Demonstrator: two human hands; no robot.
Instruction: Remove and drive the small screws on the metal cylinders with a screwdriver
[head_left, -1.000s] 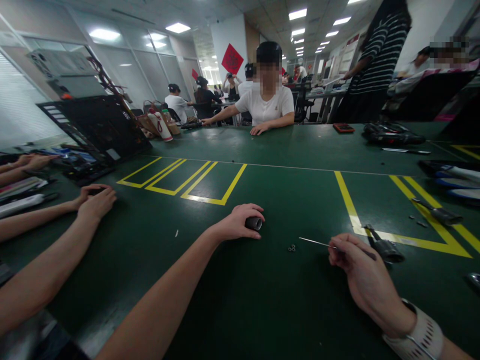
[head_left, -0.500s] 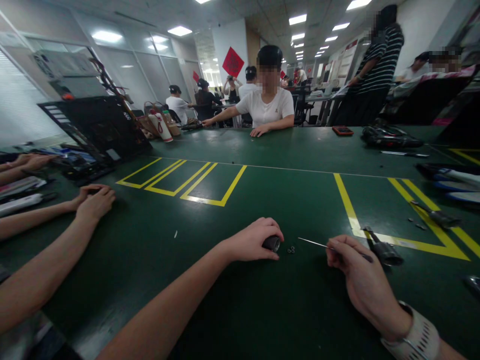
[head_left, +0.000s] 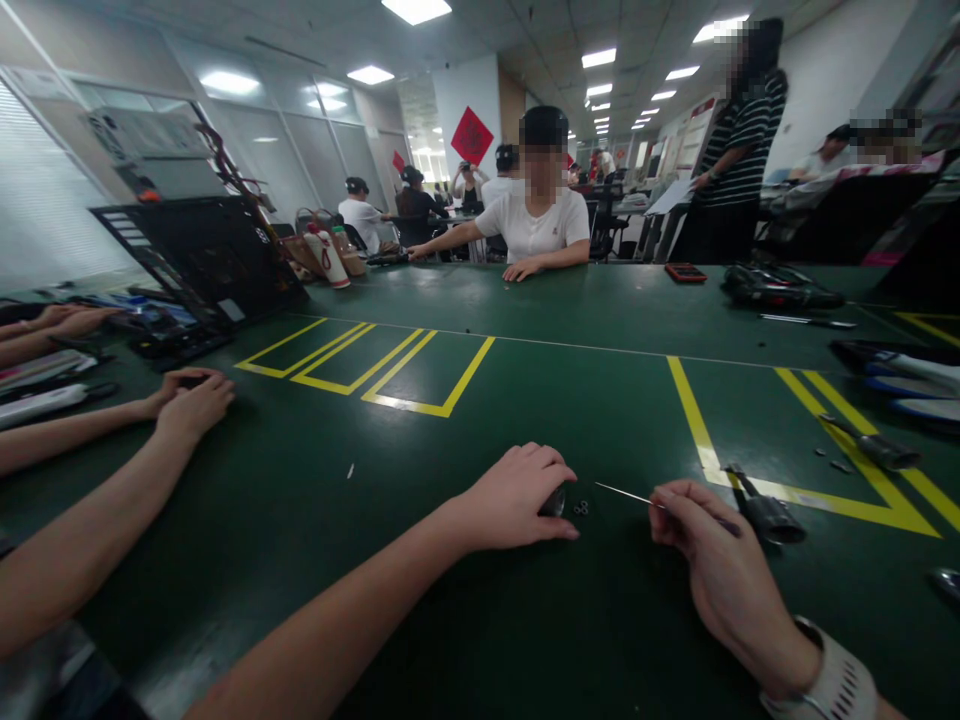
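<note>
left hand (head_left: 517, 500): fingers are gripping dark cylinder (head_left: 553, 503) | small rings (head_left: 581, 508): lying on table (head_left: 480, 640) just beside it, nearer this hand | right hand (head_left: 697, 545): fingers are pinching slender tool (head_left: 622, 492), long axis pointing leftward

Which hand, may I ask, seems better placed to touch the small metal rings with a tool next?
Probably the right hand: it holds a thin-shafted tool that extends close to the small metal rings. The left hand is near them too, but is curled around a dark cylinder.
</note>
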